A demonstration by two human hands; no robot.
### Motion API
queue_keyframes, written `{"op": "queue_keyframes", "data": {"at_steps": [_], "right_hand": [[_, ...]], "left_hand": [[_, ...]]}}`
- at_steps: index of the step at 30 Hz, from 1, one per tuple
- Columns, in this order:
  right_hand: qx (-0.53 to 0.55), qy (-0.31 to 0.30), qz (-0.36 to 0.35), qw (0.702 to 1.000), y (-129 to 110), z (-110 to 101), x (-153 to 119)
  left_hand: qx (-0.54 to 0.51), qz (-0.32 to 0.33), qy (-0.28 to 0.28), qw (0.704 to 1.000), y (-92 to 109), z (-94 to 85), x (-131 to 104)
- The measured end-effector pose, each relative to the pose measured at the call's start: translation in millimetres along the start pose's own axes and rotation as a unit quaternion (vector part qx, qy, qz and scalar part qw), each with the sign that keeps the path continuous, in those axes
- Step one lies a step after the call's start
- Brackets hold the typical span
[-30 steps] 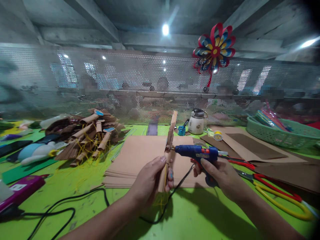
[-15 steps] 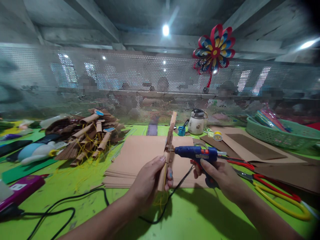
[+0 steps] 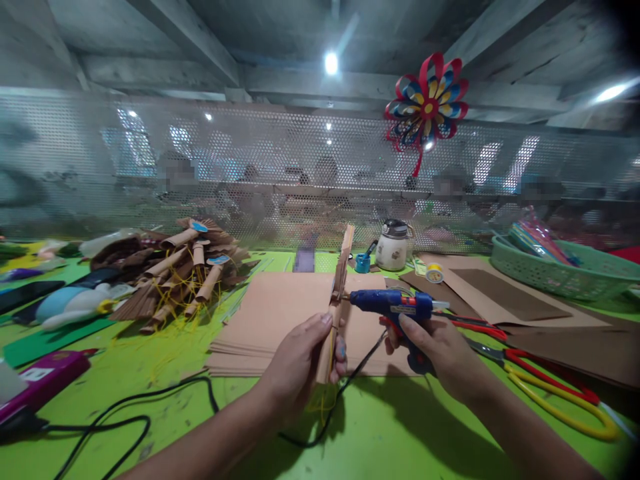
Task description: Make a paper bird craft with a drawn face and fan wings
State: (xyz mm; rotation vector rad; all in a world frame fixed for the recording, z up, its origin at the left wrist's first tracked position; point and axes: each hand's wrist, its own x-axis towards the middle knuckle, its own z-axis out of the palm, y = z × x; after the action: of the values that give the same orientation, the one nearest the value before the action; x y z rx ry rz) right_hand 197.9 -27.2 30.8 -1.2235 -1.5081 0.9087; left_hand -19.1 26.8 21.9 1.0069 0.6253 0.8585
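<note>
My left hand (image 3: 303, 350) is closed around the rolled handle of a brown paper fan (image 3: 341, 273), which stands upright and is seen edge-on. Yellow string dangles beneath it. My right hand (image 3: 435, 350) grips a blue hot glue gun (image 3: 393, 303) with a red trigger, its nozzle at the pleated part just above the handle. Whether the nozzle touches the paper I cannot tell. Behind the fan lies a stack of light brown paper sheets (image 3: 270, 303). The gun's black cord (image 3: 320, 440) loops below my hands on the green table.
Several finished-looking paper fans (image 3: 193, 270) are heaped at the left, near a magenta power strip (image 3: 47, 383). Scissors with yellow handles (image 3: 565, 400) lie at the right. Farther back are a white jar (image 3: 393, 247), a yellow spool (image 3: 435, 272) and a green basket (image 3: 560, 270).
The glue gun has shifted very slightly left and its nozzle sits closer in at the fan. My left hand keeps the fan in almost the same place.
</note>
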Motion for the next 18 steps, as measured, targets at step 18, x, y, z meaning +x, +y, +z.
{"op": "queue_keyframes", "data": {"at_steps": [18], "right_hand": [[0.025, 0.003, 0.018, 1.000, 3.0, 1.9, 0.2]], "left_hand": [[-0.006, 0.019, -0.013, 1.000, -1.4, -4.9, 3.7]]}}
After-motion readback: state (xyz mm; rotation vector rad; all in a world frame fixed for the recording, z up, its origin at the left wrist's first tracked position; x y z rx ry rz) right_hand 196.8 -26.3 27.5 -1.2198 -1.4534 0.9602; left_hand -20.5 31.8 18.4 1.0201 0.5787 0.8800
